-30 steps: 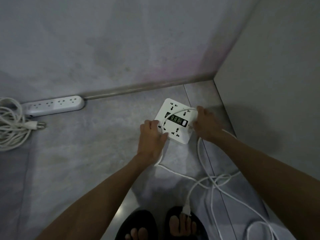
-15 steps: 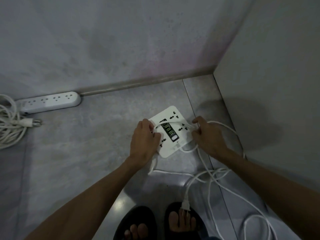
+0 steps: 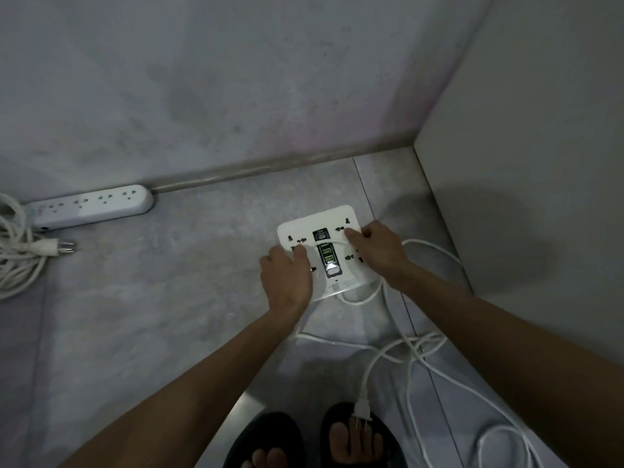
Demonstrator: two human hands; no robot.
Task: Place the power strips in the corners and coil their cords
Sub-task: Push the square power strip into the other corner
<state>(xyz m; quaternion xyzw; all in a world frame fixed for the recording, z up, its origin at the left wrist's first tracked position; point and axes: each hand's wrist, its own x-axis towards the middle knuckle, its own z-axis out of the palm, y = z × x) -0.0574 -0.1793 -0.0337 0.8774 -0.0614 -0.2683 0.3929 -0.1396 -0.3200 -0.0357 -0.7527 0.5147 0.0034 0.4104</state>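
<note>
Since the earlier frame the square white plastic power strip with a black centre panel [image 3: 320,251] has turned square-on to the person, and the right hand [image 3: 374,251] has slid from its 3 o'clock edge onto its top face; the left hand [image 3: 287,282] stays at the 8 o'clock corner.

Head view: the strip lies flat on the grey tiled floor [image 3: 169,315], near the corner formed by the stained grey wall [image 3: 236,79] at 12 o'clock and the pale wall [image 3: 523,163] at 3 o'clock, but not touching either; the left hand's fingers curl over the strip's edge, pinning a strand of thin white cord [image 3: 435,258] that runs across the face; the right hand pinches that same strand with curled fingers; the rest of the cord loops loosely toward 5 o'clock, its white plug [image 3: 363,408] resting on a foot in a black sandal [image 3: 358,437]; at 9 o'clock a long white power strip [image 3: 94,206] lies along the wall, its bundled white cord [image 3: 17,255] and plug beside it.
</note>
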